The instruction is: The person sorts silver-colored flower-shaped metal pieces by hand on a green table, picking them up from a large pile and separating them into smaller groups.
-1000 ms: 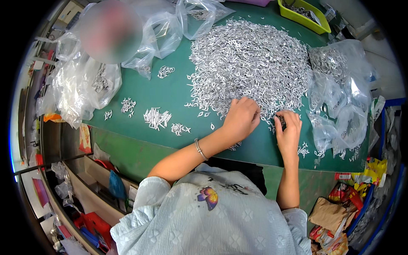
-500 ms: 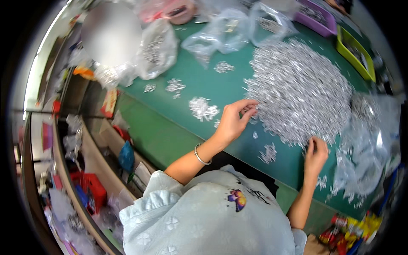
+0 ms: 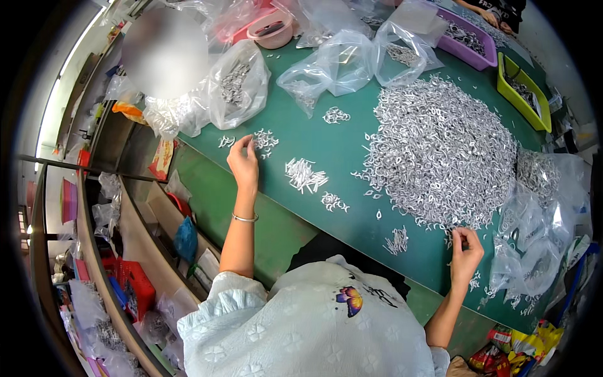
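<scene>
A wide heap of small silver metal pieces (image 3: 446,151), many of them curved or loop-shaped, covers the right part of the green table (image 3: 352,245). My left hand (image 3: 244,166) is at the table's left edge, between a tiny group of pieces (image 3: 227,142) and a small pile of pieces (image 3: 265,142). Its thumb and forefinger are drawn together; whatever they pinch is too small to make out. At the heap's near edge my right hand (image 3: 466,251) has its fingers curled into a pinch, with their contents hidden. Straight silver sticks (image 3: 304,174) form another pile, right of my left hand.
Further small piles include curved pieces (image 3: 334,202) and thin sticks (image 3: 396,241). Clear plastic bags (image 3: 342,63) line the far side, beside a pink tub (image 3: 271,31). A purple basket (image 3: 468,53) and a green basket (image 3: 524,97) stand far right. Shelves (image 3: 147,251) run along the left.
My left hand has moved left from the heap's edge to the small piles at the table's left edge. My right hand stays by the heap's near edge. The view has shifted slightly.
</scene>
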Available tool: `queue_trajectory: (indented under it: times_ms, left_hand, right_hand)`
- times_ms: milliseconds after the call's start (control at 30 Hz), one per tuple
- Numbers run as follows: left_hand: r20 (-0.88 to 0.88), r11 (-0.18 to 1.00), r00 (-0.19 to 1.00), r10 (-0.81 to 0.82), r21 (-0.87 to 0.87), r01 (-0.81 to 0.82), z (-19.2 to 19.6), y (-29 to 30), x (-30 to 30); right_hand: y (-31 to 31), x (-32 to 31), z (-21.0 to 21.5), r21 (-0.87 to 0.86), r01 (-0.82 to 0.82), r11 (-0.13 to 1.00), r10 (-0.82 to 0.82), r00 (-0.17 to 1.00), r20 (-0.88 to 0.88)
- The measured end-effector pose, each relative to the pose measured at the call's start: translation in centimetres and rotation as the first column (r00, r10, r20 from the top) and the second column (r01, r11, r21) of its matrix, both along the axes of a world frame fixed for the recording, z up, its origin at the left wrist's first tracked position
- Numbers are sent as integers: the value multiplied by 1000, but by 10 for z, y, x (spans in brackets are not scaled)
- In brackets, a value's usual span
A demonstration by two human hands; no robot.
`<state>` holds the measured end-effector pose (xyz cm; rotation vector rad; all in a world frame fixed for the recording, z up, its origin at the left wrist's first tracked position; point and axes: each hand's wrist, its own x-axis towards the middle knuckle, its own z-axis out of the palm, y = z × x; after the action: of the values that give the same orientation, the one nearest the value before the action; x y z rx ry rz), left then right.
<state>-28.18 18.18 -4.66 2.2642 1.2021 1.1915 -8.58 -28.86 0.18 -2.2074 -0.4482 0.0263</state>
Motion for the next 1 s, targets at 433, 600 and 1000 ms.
queue_trajectory:
  times_ms: [433, 600, 1000]
  left_hand:
    - [-167, 951, 967, 194, 273, -144, -23, 87, -43]
    - [-68, 956, 997, 42, 293, -20, -21, 56, -38]
    - [8, 932, 935, -354, 82, 353, 22, -97, 55]
  right_hand:
    - [-22, 0, -6, 5, 6, 1000, -7, 987, 163]
    - [-62, 29, 27, 85, 353, 932, -363, 907, 213]
    - [-119, 141, 46, -162, 523, 837, -447, 824, 349]
